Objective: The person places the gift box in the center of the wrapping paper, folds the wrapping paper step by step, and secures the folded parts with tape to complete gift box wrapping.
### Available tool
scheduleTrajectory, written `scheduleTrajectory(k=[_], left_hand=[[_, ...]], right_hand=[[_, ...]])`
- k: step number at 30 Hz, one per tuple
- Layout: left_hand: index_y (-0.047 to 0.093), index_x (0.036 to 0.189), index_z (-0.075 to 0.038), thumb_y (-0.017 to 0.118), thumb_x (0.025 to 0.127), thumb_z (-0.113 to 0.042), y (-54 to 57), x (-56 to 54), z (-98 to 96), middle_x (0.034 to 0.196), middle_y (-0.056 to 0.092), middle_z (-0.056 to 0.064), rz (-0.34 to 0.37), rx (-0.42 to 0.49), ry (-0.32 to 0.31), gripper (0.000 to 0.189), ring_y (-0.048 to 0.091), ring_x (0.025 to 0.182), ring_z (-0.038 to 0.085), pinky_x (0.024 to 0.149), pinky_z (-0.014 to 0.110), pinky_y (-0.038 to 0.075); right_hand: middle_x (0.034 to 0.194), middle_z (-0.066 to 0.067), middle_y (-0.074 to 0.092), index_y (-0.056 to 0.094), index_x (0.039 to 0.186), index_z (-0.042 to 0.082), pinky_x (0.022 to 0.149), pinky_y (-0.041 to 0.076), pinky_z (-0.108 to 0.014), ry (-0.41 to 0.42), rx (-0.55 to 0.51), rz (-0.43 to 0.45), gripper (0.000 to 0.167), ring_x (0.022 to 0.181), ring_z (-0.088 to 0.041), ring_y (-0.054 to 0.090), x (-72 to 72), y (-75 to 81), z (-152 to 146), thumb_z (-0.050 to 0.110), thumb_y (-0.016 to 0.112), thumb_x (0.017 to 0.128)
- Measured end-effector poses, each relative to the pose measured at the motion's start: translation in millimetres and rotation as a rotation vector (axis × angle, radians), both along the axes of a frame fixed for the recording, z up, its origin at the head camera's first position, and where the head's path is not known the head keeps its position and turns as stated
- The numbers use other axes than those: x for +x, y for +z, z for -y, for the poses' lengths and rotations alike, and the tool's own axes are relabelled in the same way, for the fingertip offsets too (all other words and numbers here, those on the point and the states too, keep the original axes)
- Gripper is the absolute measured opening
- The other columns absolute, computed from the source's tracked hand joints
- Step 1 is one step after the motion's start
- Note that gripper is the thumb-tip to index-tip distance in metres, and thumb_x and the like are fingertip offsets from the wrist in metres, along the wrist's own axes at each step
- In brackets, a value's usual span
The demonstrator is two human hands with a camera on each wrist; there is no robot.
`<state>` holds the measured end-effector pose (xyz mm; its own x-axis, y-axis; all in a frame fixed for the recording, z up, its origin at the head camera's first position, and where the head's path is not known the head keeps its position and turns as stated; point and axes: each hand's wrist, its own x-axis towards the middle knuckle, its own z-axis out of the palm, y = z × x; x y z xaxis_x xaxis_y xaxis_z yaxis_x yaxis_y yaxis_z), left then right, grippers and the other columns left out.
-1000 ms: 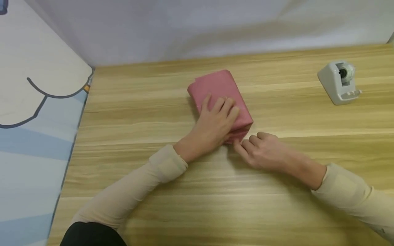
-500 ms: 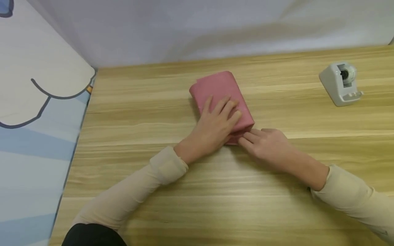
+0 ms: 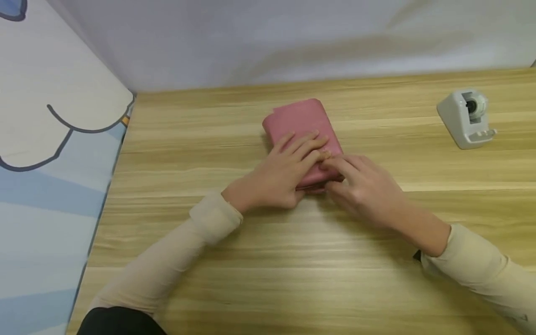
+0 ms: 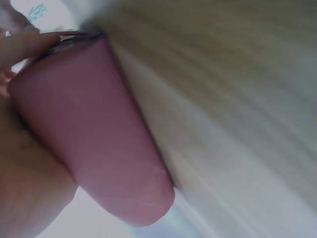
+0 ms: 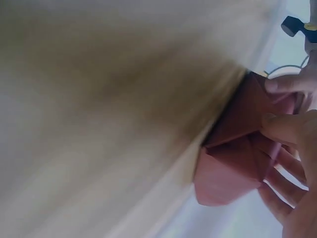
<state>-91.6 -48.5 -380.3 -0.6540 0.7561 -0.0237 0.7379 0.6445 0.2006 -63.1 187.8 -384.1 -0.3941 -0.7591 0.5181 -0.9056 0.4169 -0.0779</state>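
Observation:
A box-shaped package in pink wrapping paper (image 3: 301, 116) lies on the wooden table. My left hand (image 3: 276, 177) presses on its top with fingers stretched out and spread, its thumb down at the near end. At the near right corner, my right hand (image 3: 368, 190) pinches the paper, thumb low on the end and fingertips on the upper edge. Folded flaps at the package's end (image 5: 233, 168) show in the right wrist view, with a thumb of each hand against them. The long side of the package (image 4: 104, 139) looks smooth in the left wrist view.
A grey tape dispenser (image 3: 465, 121) with a roll of clear tape stands at the back right of the table (image 3: 268, 288). A pale wall (image 3: 251, 42) runs behind it, and a cartoon-printed panel (image 3: 46, 209) borders the left side.
My right hand has moved up from the low end flap to the near right corner, fingers now over the upper edge. My left fingers have straightened, and the left thumb has come to the end.

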Motion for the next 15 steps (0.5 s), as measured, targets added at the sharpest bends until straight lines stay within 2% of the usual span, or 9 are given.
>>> scheduleTrajectory(k=[3,6,8,12,15], left_hand=[[0.028,0.163,-0.015,0.074,0.088,-0.042,3.1,-1.7,-1.0,0.176,0.017,0.005,0.04,-0.023,-0.011,0.092,0.005,0.165,0.024,0.132,0.055,0.002],[0.029,0.163,-0.015,0.074,0.089,-0.058,2.1,-0.6,-4.3,0.175,0.019,0.005,0.021,-0.022,-0.001,0.097,0.007,0.165,0.025,0.132,0.055,0.003],[0.034,0.16,-0.016,0.072,0.089,-0.062,0.5,0.8,-7.0,0.174,0.024,0.005,-0.011,-0.007,0.014,0.093,0.011,0.165,0.026,0.132,0.056,0.006],[0.044,0.152,-0.017,0.071,0.093,-0.058,-2.8,2.5,-10.9,0.168,0.035,0.005,-0.081,0.018,0.033,0.077,0.018,0.163,0.028,0.129,0.059,0.013],[0.045,0.151,-0.018,0.07,0.096,-0.052,-4.3,1.7,-12.0,0.167,0.036,0.004,-0.119,0.004,0.036,0.07,0.021,0.162,0.027,0.129,0.059,0.015]], right_hand=[[0.123,-0.024,0.067,0.079,0.091,-0.001,0.093,0.057,-0.055,-0.019,0.056,-0.009,0.008,0.11,-0.045,0.066,-1.7,8.2,0,0.004,0.08,0.084],[0.121,-0.024,0.066,0.08,0.092,0.0,0.089,0.059,-0.054,-0.04,0.103,-0.027,0.012,0.106,-0.045,0.067,-1.8,13.3,1,0.003,0.084,0.081],[0.118,-0.023,0.067,0.081,0.093,0.002,0.084,0.06,-0.052,-0.052,0.12,-0.056,0.014,0.101,-0.043,0.067,-1.6,14.3,3,0.004,0.084,0.08],[0.114,-0.02,0.068,0.081,0.098,0.005,0.076,0.06,-0.048,-0.067,0.125,-0.129,0.014,0.094,-0.039,0.069,-1.1,12.4,6,0.01,0.079,0.085],[0.114,-0.018,0.071,0.079,0.1,0.003,0.079,0.06,-0.048,-0.064,0.083,-0.107,0.014,0.098,-0.038,0.071,-1.6,10.2,6,0.011,0.075,0.089]])
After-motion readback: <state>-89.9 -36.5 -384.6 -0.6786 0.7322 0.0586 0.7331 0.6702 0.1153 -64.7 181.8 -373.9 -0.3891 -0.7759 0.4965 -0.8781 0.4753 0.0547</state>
